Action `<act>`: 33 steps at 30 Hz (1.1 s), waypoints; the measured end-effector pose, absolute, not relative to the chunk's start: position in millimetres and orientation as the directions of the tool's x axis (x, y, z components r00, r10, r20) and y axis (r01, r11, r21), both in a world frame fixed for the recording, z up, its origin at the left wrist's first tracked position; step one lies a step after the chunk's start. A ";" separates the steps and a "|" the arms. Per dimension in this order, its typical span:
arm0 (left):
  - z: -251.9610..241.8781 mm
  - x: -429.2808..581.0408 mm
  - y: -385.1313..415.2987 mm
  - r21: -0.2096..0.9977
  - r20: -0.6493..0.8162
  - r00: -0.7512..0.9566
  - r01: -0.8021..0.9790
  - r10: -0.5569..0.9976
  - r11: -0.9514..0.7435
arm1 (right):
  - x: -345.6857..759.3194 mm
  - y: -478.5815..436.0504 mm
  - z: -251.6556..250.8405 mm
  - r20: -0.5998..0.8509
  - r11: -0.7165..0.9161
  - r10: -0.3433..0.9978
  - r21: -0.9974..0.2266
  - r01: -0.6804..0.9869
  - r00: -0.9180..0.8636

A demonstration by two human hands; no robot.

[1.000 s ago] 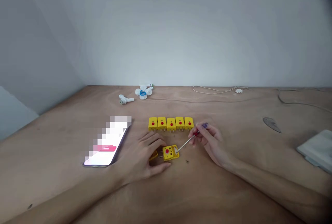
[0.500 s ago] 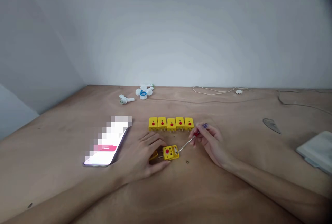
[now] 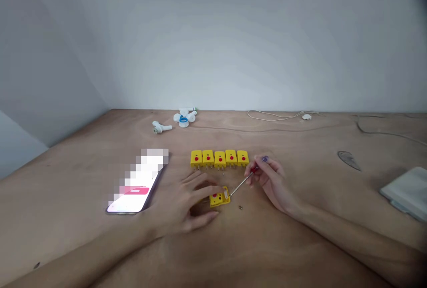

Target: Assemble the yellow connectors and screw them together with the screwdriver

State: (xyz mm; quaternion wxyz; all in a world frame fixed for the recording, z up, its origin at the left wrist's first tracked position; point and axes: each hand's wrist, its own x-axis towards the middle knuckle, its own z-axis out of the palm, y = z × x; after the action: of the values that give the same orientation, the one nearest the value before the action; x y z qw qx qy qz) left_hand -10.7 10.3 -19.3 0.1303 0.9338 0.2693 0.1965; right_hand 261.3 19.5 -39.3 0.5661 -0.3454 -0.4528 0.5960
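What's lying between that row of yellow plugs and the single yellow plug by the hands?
Between the row of yellow plugs and the single yellow plug, the head view shows bare plywood with a tiny speck, too small to identify.

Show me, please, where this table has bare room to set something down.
Bare plywood lies between the yellow plastic connector row and the white pipe fittings, and right of the right hand. Crowded: between it and the left hand, around the single yellow connector and red-handled screwdriver.

Bright, soft light, faint shadows, warped edges, dark corner
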 end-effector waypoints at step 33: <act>-16.7 -6.5 9.6 0.356 0.288 0.715 0.537 0.636 -0.765 | 258.6 18.9 -36.8 0.057 0.012 0.992 -0.931 -0.365 -0.112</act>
State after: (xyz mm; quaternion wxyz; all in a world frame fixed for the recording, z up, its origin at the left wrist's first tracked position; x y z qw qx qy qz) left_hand -6.5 9.6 -16.7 0.1241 0.9178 0.3197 0.2002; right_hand 258.6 18.9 -36.8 0.5614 -0.3587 -0.4367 0.6045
